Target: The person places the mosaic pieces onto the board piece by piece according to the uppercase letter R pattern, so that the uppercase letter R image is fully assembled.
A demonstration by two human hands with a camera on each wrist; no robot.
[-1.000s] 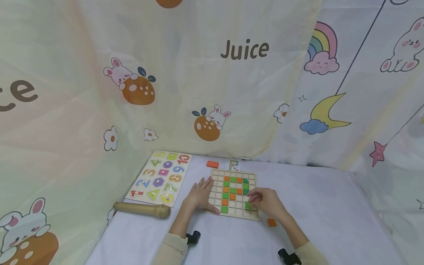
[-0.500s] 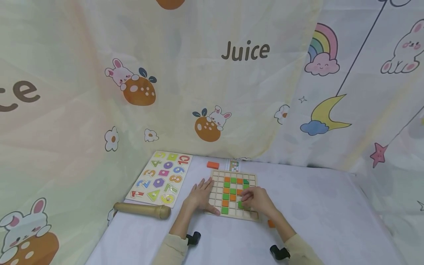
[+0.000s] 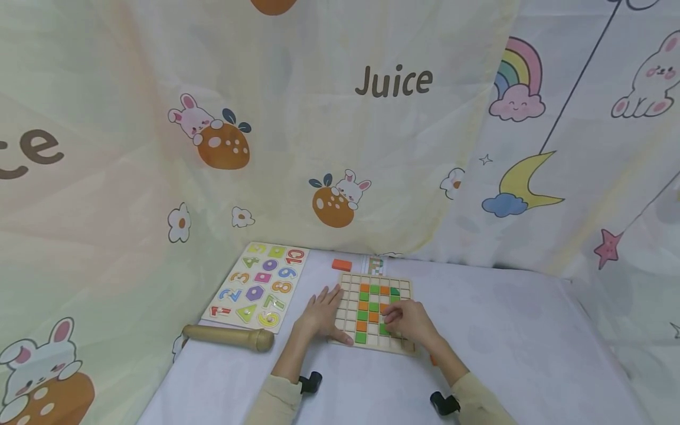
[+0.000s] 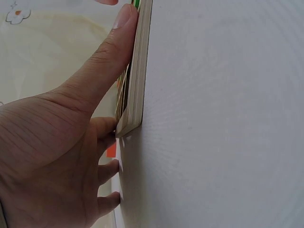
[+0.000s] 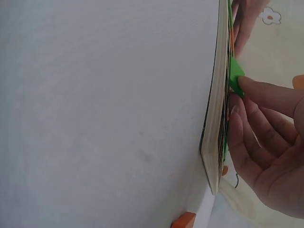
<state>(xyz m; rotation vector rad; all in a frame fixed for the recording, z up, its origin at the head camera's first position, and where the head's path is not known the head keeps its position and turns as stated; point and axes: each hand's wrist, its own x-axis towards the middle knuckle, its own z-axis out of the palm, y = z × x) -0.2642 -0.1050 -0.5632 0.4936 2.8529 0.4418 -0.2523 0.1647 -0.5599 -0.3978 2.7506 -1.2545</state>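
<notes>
A wooden grid board [image 3: 349, 315] lies on the table, with green and orange tiles in several of its cells. My left hand [image 3: 320, 316] rests on its left side with fingers spread; in the left wrist view the thumb [image 4: 107, 64] lies along the board's edge. Over the right part of the board, my right hand [image 3: 411, 323] pinches a green tile [image 5: 236, 72]. That tile stands tilted at the board's surface in the right wrist view. The right hand hides some cells. An orange block [image 3: 433, 360] beside the board is partly covered by the right wrist.
A number and shape puzzle board [image 3: 245, 297] lies at left, with a gold microphone-shaped stick [image 3: 228, 336] before it. Behind the grid board are another orange block [image 3: 342, 264] and a small printed pattern card [image 3: 376, 265]. A printed cloth [image 3: 276, 195] hangs behind the table.
My right hand has moved left over the board with the green tile, then dipped slightly. Its wrist now covers more of the near orange block. The left hand stays in place.
</notes>
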